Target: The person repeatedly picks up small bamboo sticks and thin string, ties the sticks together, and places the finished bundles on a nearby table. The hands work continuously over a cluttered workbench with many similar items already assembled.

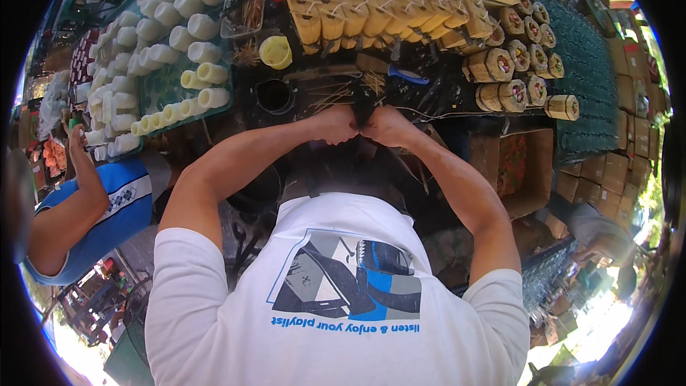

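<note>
Both hands meet at the middle of the counter's near edge, left hand (336, 126) and right hand (386, 126) together, knuckles curled in; the fingertips are hidden, so whether they are clamped on anything cannot be told. A black piece (365, 102) stands between them, its kind unclear. The thin sticks (333, 93) lie just beyond, toward the counter's far edge: one loose spread beyond the left hand, long axes mostly slanting left to right, and a tighter bunch beyond the gap, slightly nearer the right hand. They are straw-coloured, slender and straight (apparently wood, though the grain is too small to confirm). The counter (446, 89) is black and stained. Toward its left stand a dark round tin (275, 97) and a yellow cup (276, 51); beyond the sticks, a blue handle (409, 75), smooth and tapered; at the far edge, rows of yellowish blocks (357, 18) with pale strings.
</note>
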The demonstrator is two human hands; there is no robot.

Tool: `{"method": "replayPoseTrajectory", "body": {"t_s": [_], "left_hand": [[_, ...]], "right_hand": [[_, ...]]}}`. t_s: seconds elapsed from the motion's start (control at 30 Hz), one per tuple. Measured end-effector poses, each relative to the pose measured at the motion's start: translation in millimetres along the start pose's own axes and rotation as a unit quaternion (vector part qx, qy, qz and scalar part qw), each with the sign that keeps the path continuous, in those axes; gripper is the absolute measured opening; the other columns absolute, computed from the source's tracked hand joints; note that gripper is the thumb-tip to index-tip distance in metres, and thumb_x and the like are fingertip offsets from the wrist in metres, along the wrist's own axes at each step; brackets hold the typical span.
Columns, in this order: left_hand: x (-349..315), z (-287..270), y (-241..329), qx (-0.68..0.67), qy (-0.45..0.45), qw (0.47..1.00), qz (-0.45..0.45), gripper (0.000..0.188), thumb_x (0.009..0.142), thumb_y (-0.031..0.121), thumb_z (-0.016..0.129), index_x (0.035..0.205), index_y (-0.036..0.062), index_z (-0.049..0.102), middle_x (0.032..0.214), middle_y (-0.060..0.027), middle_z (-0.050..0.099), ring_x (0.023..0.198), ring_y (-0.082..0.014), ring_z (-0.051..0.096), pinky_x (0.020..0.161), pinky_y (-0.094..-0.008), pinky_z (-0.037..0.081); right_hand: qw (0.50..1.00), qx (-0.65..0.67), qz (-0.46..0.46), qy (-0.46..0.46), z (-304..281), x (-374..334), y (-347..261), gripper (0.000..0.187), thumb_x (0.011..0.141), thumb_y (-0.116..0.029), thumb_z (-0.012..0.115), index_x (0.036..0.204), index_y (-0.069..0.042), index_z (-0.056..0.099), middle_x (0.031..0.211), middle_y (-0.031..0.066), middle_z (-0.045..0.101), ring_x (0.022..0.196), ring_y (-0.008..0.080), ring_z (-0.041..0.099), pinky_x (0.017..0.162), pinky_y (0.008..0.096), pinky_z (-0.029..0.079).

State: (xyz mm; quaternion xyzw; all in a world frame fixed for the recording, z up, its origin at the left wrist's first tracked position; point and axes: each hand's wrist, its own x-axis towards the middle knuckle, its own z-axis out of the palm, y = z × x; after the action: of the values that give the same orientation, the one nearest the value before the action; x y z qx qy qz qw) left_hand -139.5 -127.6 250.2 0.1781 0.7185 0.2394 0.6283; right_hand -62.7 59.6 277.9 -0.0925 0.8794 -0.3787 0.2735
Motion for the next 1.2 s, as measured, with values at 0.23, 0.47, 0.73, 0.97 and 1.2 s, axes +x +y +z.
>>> {"method": "replayPoseTrajectory", "body": {"t_s": [0.23,0.47,0.73,0.97,1.2], "left_hand": [[-36.5,21.8,28.2,-0.008,0.115,0.993,-0.023,0.02,0.092,0.011,0.058,0.085,-0.001,0.072,0.073,-0.0122,0.072,0.057,-0.0215,0.07,0.052,-0.0369,0.054],[-42.0,11.0,-8.6,-0.037,-0.01,0.984,0.175,0.015,0.096,0.001,0.059,0.097,-0.0046,0.073,0.076,-0.0082,0.071,0.064,-0.0166,0.069,0.057,-0.0315,0.054],[-43.6,25.8,-5.2,-0.276,0.092,0.951,0.105,0.016,0.099,0.003,0.061,0.104,-0.0038,0.074,0.082,-0.0083,0.071,0.069,-0.0159,0.07,0.061,-0.0306,0.058],[-8.9,55.0,-0.6,-0.482,0.272,0.832,0.031,0.024,0.105,0.012,0.06,0.118,-0.0061,0.068,0.091,-0.0122,0.072,0.075,-0.0195,0.072,0.065,-0.0342,0.061],[23.7,66.1,18.0,-0.377,0.303,0.874,0.049,0.028,0.099,0.004,0.058,0.124,-0.0028,0.069,0.102,-0.012,0.073,0.081,-0.0188,0.069,0.07,-0.0326,0.056]], "right_hand": [[0.976,-0.19,0.064,0.087,36.3,-10.1,-28.9,0.025,0.087,-0.023,0.064,0.082,-0.002,0.077,0.085,0.021,0.075,0.081,0.0403,0.074,0.075,0.05,0.059],[0.994,0.088,0.042,-0.054,4.4,-28.5,-1.6,0.019,0.088,-0.015,0.07,0.098,-0.002,0.08,0.077,0.0112,0.072,0.066,0.0215,0.07,0.064,0.0372,0.056],[0.961,0.192,0.084,0.181,39.1,-30.8,0.3,0.016,0.093,-0.016,0.07,0.095,-0.002,0.077,0.077,0.0099,0.071,0.061,0.0212,0.065,0.057,0.0354,0.052],[0.89,0.15,0.146,0.405,65.4,-16.6,25.3,0.013,0.097,-0.017,0.068,0.095,-0.005,0.073,0.078,0.0117,0.072,0.067,0.0276,0.07,0.057,0.0377,0.053],[0.828,0.393,0.265,0.3,64.5,9.1,19.5,0.029,0.098,-0.028,0.069,0.106,0.0,0.075,0.085,0.0097,0.073,0.073,0.0177,0.069,0.068,0.0363,0.053]]}}
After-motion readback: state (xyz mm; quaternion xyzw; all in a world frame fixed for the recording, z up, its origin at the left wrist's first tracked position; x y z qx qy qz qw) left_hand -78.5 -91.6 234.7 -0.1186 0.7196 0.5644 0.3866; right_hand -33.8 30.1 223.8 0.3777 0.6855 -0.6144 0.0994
